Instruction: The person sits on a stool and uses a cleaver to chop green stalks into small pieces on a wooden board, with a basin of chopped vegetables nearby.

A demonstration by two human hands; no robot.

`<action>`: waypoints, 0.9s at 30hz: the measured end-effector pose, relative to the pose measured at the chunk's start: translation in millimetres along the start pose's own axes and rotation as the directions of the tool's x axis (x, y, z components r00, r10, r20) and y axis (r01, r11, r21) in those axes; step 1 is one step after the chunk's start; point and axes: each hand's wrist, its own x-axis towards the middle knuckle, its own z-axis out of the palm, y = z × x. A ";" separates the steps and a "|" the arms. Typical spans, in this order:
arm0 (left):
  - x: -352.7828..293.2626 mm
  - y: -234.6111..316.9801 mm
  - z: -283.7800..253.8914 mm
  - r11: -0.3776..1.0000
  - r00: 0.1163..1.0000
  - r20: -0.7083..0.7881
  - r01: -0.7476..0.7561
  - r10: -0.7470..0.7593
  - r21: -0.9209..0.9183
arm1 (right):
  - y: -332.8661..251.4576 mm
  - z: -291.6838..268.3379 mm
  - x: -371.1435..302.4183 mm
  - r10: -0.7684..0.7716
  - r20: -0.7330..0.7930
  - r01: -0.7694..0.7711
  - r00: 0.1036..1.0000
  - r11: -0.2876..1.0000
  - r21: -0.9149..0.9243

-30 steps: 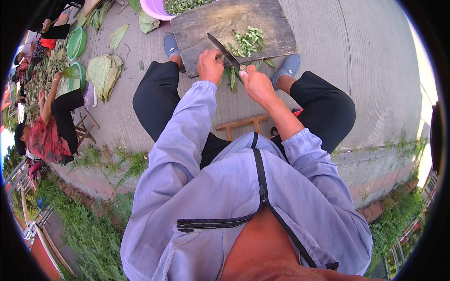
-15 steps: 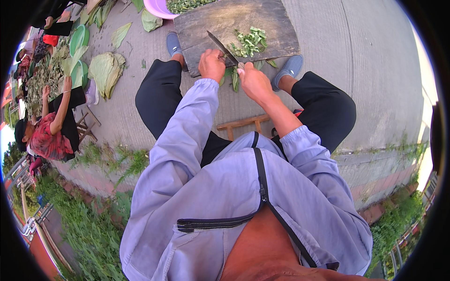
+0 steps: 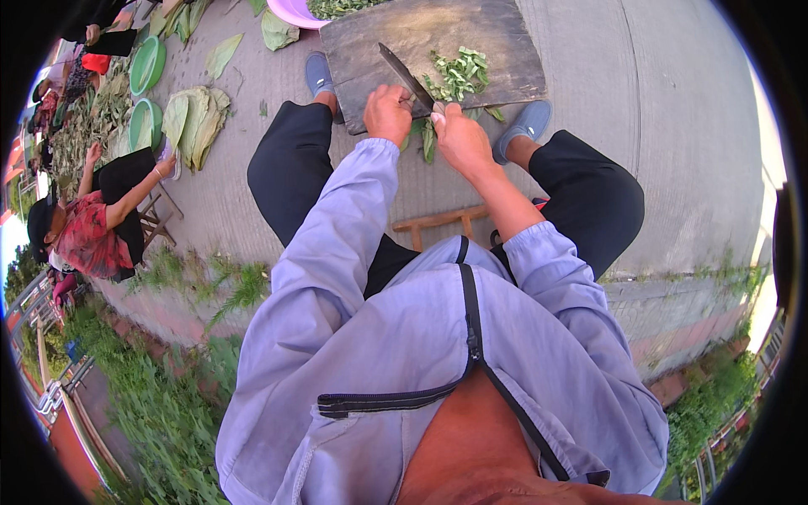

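Note:
My right hand (image 3: 463,141) is wrapped round the handle of a knife (image 3: 405,76), whose dark blade points away to the far left over a worn wooden board (image 3: 370,42). Just left of the blade, my left hand (image 3: 388,114) rests at the board's near edge with its fingers curled in. Whatever those fingers hold, if anything, is hidden. Chopped green leaf pieces (image 3: 461,74) lie in a small heap on the board, right of the knife. A few leaf scraps (image 3: 428,141) hang or lie at the near edge, between my hands.
Beyond the board stands a pink basin (image 3: 295,12) of chopped greens (image 3: 341,7). Large leaves (image 3: 202,126) lie piled on the concrete at left, near green basins (image 3: 147,66). A seated co-worker (image 3: 93,231) handles a leaf there. A wooden stool (image 3: 439,220) shows between my legs.
The co-worker at left has lowered an arm and brought a large leaf from the green basins to the leaf pile. My hands and the knife keep nearly the same place on the board.

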 end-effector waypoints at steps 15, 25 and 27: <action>0.6 -2.3 4.3 1.000 0.999 -0.040 -0.015 0.015 0.008 | 11.4 -6.2 -16.6 -0.082 0.002 0.082 0.997 0.995 0.058; -3.3 -12.6 2.8 0.989 0.999 -0.050 0.005 -0.013 -0.148 | 3.1 -6.3 -19.4 -0.025 0.031 0.025 0.999 1.000 -0.001; -3.8 -10.5 2.3 0.994 0.997 -0.071 -0.032 0.025 -0.100 | 1.8 -7.4 -19.9 -0.020 0.036 0.020 0.999 1.000 -0.008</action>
